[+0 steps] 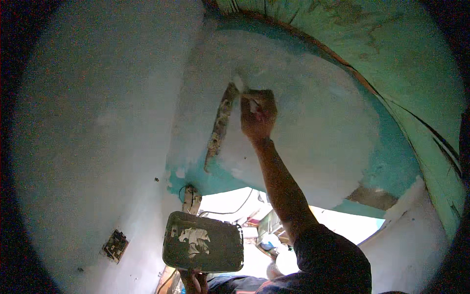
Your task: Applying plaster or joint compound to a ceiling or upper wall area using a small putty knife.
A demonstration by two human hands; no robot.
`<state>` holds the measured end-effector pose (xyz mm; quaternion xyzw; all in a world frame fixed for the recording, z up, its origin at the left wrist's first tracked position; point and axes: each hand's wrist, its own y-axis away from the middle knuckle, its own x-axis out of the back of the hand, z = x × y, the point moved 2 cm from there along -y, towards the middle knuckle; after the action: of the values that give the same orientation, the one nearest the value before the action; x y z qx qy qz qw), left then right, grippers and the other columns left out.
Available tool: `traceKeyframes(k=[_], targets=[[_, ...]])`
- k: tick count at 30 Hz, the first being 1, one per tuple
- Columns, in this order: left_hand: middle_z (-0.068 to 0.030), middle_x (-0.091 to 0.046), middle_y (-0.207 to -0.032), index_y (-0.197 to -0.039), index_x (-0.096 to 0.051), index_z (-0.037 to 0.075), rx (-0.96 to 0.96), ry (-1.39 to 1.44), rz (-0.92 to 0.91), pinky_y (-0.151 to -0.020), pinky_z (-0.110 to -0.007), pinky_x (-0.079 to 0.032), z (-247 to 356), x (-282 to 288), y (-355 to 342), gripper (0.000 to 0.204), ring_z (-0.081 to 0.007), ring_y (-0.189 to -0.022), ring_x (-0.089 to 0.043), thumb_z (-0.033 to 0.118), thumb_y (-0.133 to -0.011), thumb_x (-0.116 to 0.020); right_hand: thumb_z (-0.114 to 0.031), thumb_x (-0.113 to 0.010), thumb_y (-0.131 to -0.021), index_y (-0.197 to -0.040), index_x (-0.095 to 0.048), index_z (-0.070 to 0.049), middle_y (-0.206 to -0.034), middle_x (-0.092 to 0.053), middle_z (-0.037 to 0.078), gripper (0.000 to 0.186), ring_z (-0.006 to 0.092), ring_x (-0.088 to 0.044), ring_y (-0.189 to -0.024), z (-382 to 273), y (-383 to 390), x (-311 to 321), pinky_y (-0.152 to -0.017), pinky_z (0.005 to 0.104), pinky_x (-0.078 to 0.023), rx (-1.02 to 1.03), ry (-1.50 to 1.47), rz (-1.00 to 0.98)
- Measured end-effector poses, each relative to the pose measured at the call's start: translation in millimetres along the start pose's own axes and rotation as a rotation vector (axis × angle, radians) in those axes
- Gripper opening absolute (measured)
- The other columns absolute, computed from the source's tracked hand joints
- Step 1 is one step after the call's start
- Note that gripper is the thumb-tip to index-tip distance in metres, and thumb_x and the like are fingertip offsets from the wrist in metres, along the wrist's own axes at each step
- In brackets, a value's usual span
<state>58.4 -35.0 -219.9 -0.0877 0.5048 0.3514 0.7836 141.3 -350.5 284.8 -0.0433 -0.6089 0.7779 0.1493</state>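
My right hand [258, 116] is raised to the wall, fingers closed round a small tool of which a reddish bit of handle shows. Its working end is dark and blurred, so its exact kind is unclear. Just beyond the fingertips, a pale white dab [238, 82] lies at the upper end of a long rough gouge [220, 125] in the plaster. Low down, my left hand [194, 281] grips the near edge of a dark rectangular tray [223, 247]. White paste [196, 241] lies smeared in the tray.
The wall [313, 117] carries whitish patches over teal paint. An open electrical box [116, 246] sits in the left wall [98, 147]. A worn wooden post [191, 198] stands behind the tray. Overhead slopes a green, stained ceiling [391, 44]. Bright openings with clutter lie below.
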Motion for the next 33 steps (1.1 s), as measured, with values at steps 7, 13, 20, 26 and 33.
traceKeyframes(k=[7, 13, 20, 26, 33], targets=[[-0.0134, -0.06, -0.123, -0.136, -0.049, 0.015, 0.015, 0.296, 0.176, -0.069, -0.038, -0.061, 8, 3, -13, 0.041, -0.0253, -0.098, -0.064, 0.017, -0.096, -0.058, 0.002, -0.074, -0.078, -0.09, -0.066, -0.009, -0.089, -0.064, 0.011, 0.018, 0.0256, -0.063, -0.082, 16, 24, 56, -0.074, 0.035, -0.051, -0.159, 0.278, 0.102], [-0.0135, -0.06, -0.125, -0.137, -0.047, 0.015, 0.015, 0.215, 0.122, -0.069, -0.038, -0.061, 16, -4, -3, 0.043, -0.0265, -0.099, -0.064, 0.014, -0.096, -0.058, 0.002, -0.073, -0.078, -0.09, -0.067, -0.011, -0.091, -0.067, 0.007, 0.019, 0.0246, -0.061, -0.081, -7, 28, -2, -0.07, 0.0355, -0.049, -0.111, -0.074, 0.133], [-0.0126, -0.06, -0.122, -0.14, -0.042, 0.016, 0.031, 0.119, -0.014, -0.074, -0.041, -0.063, 15, 25, -14, 0.048, -0.0267, -0.1, -0.064, 0.011, -0.094, -0.058, -0.002, -0.071, -0.078, -0.086, -0.065, -0.012, -0.089, -0.064, 0.011, 0.014, 0.0315, -0.062, -0.083, -8, 51, -24, -0.073, 0.0407, -0.051, -0.171, 0.196, -0.075], [-0.0123, -0.059, -0.122, -0.139, -0.041, 0.016, 0.018, 0.138, 0.051, -0.078, -0.043, -0.062, 21, -12, 3, 0.05, -0.0272, -0.105, -0.062, 0.011, -0.093, -0.06, -0.015, -0.065, -0.083, -0.084, -0.062, -0.004, -0.084, -0.056, 0.013, 0.012, 0.0305, -0.055, -0.08, 14, 61, 49, -0.07, 0.0399, -0.046, -0.411, 0.411, 0.17], [-0.0121, -0.055, -0.13, -0.139, -0.041, 0.015, 0.061, 0.2, 0.114, -0.079, -0.042, -0.059, 38, -14, 13, 0.051, -0.0285, -0.114, -0.056, 0.018, -0.093, -0.062, -0.003, -0.069, -0.077, -0.088, -0.065, -0.015, -0.086, -0.059, 0.008, 0.017, 0.028, -0.062, -0.082, -35, 44, -71, -0.067, 0.0392, -0.052, -0.315, 0.19, 0.007]])
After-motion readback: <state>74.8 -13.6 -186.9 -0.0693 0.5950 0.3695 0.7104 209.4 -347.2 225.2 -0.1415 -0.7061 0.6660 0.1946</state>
